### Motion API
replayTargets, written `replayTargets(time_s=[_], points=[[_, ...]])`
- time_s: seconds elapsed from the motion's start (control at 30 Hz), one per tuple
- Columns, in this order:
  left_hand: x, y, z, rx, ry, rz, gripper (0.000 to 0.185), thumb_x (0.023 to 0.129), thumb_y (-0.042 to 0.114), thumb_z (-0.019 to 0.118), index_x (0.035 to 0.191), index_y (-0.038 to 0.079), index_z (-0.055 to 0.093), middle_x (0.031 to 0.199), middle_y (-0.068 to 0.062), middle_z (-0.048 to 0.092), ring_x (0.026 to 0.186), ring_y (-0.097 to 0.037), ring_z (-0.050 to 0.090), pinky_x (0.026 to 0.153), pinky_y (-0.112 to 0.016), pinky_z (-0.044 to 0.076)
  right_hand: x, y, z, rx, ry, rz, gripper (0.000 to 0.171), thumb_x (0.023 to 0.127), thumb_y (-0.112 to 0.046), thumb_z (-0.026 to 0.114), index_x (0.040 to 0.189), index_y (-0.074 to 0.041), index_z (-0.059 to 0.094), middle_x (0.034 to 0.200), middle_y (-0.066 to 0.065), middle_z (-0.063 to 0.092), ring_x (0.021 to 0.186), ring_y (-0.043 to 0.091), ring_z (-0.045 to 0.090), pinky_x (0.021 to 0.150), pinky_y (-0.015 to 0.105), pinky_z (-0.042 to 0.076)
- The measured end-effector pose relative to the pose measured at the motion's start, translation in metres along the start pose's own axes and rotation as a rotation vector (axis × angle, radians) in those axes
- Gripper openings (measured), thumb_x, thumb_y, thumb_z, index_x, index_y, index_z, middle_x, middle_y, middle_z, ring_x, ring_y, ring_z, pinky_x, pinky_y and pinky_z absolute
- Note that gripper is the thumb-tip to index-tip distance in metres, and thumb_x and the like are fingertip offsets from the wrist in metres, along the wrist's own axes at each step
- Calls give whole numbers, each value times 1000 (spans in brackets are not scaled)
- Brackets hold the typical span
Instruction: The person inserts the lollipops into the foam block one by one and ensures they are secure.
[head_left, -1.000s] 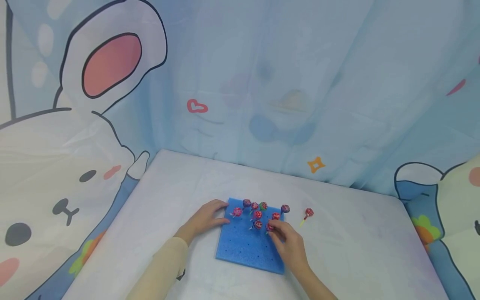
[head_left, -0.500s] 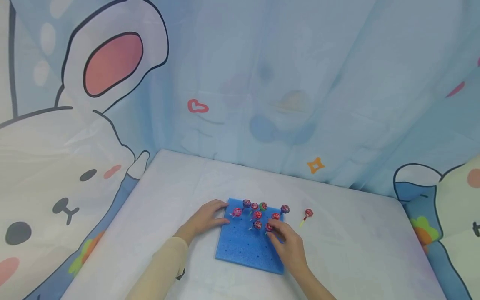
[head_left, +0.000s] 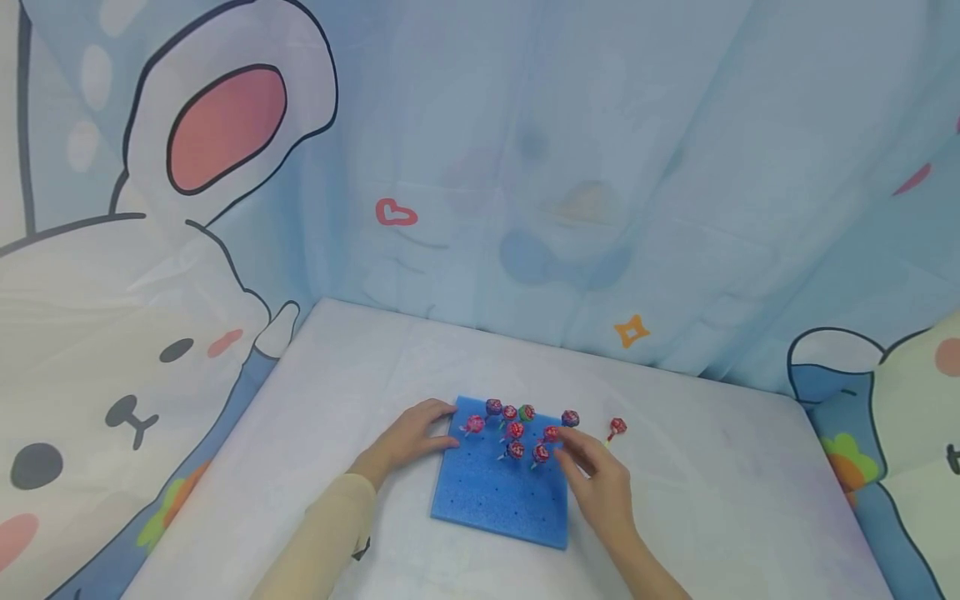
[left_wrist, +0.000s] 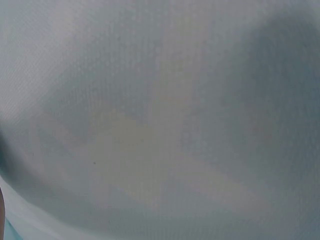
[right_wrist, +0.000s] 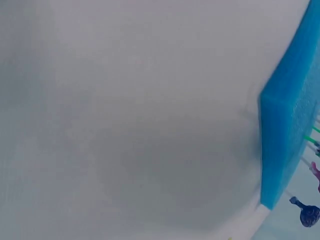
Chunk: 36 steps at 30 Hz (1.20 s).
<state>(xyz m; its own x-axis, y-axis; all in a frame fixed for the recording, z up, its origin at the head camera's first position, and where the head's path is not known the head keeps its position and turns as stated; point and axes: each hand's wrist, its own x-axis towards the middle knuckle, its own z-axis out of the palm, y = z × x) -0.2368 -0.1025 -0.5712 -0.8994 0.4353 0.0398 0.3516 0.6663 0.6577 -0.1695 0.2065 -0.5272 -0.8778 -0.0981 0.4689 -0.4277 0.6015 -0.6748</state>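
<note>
left hand flat, fingers loose, steadying far left corner of blue foam board | right hand fingers spread, empty, near loose lollipop just past board's far right corner | best: pinch stick low, push straight down

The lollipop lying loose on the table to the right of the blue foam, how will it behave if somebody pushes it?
The loose lollipop probably rolls in a curve rather than straight, since its round head is wider than its thin stick. It looks small, so it is likely light and would skid easily on the smooth white table.
</note>
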Motion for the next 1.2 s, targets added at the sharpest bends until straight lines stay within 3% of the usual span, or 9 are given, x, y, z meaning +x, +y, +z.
replayTargets(time_s=[0.23, 0.4, 0.6, 0.7, 0.87, 0.97, 1.07, 1.1, 1.2], points=[[0, 1, 0, -11, -2, -9, 63, 89, 44, 69, 141, 11, 52, 142, -7, 52, 136, -25, 43, 114, -44, 35, 4, 7, -9, -27, 96, 109, 30, 89, -2, 69, 119, -5, 68, 115, 9, 70, 104, 26, 68, 84, 10, 49], [0, 0, 0, -17, 0, -6, 63, 89, 44, 70, 140, 11, 52, 141, -7, 52, 135, -25, 43, 114, -43, 35, 7, 15, -16, -64, 112, 289, 30, 94, -16, 67, 123, -8, 67, 118, 9, 69, 108, 24, 66, 82, 1, 43], [-1, 1, -1, -17, 6, -3, 64, 88, 45, 70, 140, 11, 52, 141, -7, 53, 135, -26, 43, 114, -43, 35, 14, 27, -25, -62, 108, 488, 40, 96, -34, 63, 128, -9, 64, 126, 9, 66, 117, 25, 62, 80, -2, 41], [-1, 1, -1, -14, 5, -5, 64, 88, 45, 70, 140, 12, 52, 141, -6, 52, 136, -25, 43, 114, -42, 35, 17, 30, -29, -64, 91, 563, 47, 96, -41, 61, 132, -10, 61, 130, 10, 63, 121, 26, 59, 86, 9, 47], [-1, 0, -1, -13, 9, -6, 64, 88, 45, 70, 140, 12, 52, 141, -6, 53, 135, -24, 43, 114, -42, 35, 22, 35, -31, -64, 95, 614, 48, 96, -41, 61, 132, -9, 60, 130, 11, 63, 121, 27, 58, 94, 39, 52], [-1, 0, -1, -11, 6, -10, 63, 88, 44, 70, 140, 13, 52, 141, -6, 53, 136, -24, 43, 114, -41, 35, 25, 37, -33, -67, 121, 620, 45, 96, -38, 63, 129, -8, 62, 127, 10, 65, 117, 25, 60, 88, 24, 55], [-1, 0, -1, -12, 7, -5, 63, 88, 44, 70, 140, 12, 52, 141, -6, 53, 135, -25, 43, 114, -42, 35, 28, 40, -36, -70, 135, 634, 44, 96, -37, 63, 129, -7, 63, 125, 12, 65, 116, 26, 61, 91, 22, 52], [-1, 0, -1, -9, 6, -6, 63, 88, 44, 70, 140, 13, 52, 141, -6, 52, 135, -24, 43, 114, -42, 35, 29, 41, -36, -72, 140, 639, 44, 96, -36, 63, 128, -6, 63, 125, 13, 65, 115, 27, 61, 91, 23, 53], [-1, 0, -1, -10, 4, -9, 63, 89, 44, 70, 141, 13, 52, 142, -6, 52, 136, -24, 43, 114, -42, 35, 31, 44, -38, -79, 143, 662, 46, 96, -37, 62, 130, -5, 61, 126, 15, 64, 118, 30, 59, 98, 44, 50]])
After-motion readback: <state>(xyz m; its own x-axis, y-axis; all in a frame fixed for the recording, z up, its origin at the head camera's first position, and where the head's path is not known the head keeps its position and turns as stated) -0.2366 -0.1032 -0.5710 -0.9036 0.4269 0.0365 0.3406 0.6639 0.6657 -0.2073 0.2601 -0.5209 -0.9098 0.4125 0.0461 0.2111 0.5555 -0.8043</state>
